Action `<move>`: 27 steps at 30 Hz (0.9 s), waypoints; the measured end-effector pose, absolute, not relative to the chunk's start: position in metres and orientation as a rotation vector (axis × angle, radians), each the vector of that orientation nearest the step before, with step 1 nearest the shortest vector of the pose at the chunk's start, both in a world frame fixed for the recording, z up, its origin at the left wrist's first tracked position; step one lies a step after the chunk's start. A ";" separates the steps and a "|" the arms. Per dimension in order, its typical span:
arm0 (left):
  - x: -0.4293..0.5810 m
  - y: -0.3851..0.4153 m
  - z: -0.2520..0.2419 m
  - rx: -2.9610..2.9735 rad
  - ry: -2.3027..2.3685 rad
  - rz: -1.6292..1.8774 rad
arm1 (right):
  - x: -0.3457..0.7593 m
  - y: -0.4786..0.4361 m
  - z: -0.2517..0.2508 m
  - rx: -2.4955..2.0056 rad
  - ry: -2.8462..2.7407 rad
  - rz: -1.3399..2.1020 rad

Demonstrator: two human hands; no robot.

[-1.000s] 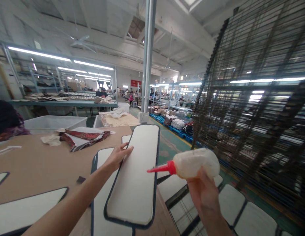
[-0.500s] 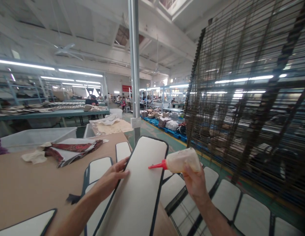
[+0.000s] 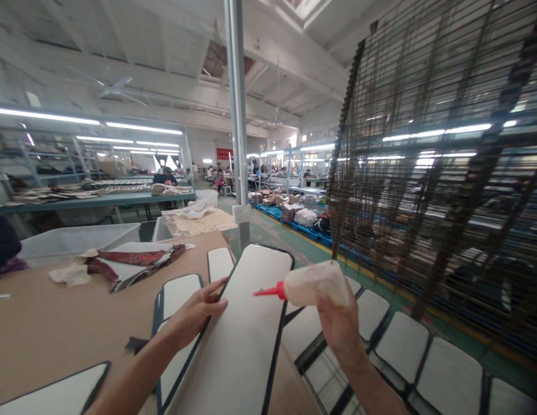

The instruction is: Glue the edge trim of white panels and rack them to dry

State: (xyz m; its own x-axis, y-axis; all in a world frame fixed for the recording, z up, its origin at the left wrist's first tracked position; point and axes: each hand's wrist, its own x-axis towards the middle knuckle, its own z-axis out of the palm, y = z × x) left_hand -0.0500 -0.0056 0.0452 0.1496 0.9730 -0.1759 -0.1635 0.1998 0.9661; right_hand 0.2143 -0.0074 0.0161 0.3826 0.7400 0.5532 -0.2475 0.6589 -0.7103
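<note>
A long white panel with dark edging (image 3: 242, 323) slants up the middle of the view. My left hand (image 3: 203, 311) grips its left edge, thumb on the white face and fingers toward the edge. In my right hand (image 3: 337, 317) is a translucent squeeze bottle (image 3: 315, 283), tipped on its side. Its red nozzle (image 3: 270, 290) points left over the upper part of the panel; whether the tip touches the surface I cannot tell.
More edged white panels (image 3: 179, 294) lie on the brown table (image 3: 43, 323), beside red patterned fabric (image 3: 134, 259). Several panels (image 3: 402, 346) stand at the right, below a tall wire rack (image 3: 406, 173). A grey post (image 3: 237, 115) rises ahead. A person's dark sleeve (image 3: 3, 242) shows far left.
The bottle and my right hand have shifted slightly left across the panel. A dark sleeve has come into view at the left edge. The view has shifted a little.
</note>
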 end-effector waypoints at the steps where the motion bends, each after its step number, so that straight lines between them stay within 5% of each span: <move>1: -0.047 -0.007 0.044 1.010 1.052 1.053 | 0.217 0.004 0.022 -0.600 -0.969 0.640; 11: -0.068 0.003 0.035 1.062 1.048 1.108 | 0.179 -0.040 -0.021 -0.598 -1.114 0.977; 17: -0.074 -0.002 0.034 1.123 0.946 0.985 | 0.196 -0.001 0.014 -0.659 -0.904 0.678; 23: -0.088 0.006 0.027 1.081 0.959 1.030 | 0.179 -0.031 -0.020 -0.601 -1.088 1.007; 27: -0.094 0.008 0.024 1.088 0.913 0.967 | 0.187 -0.018 -0.005 -0.612 -0.870 0.838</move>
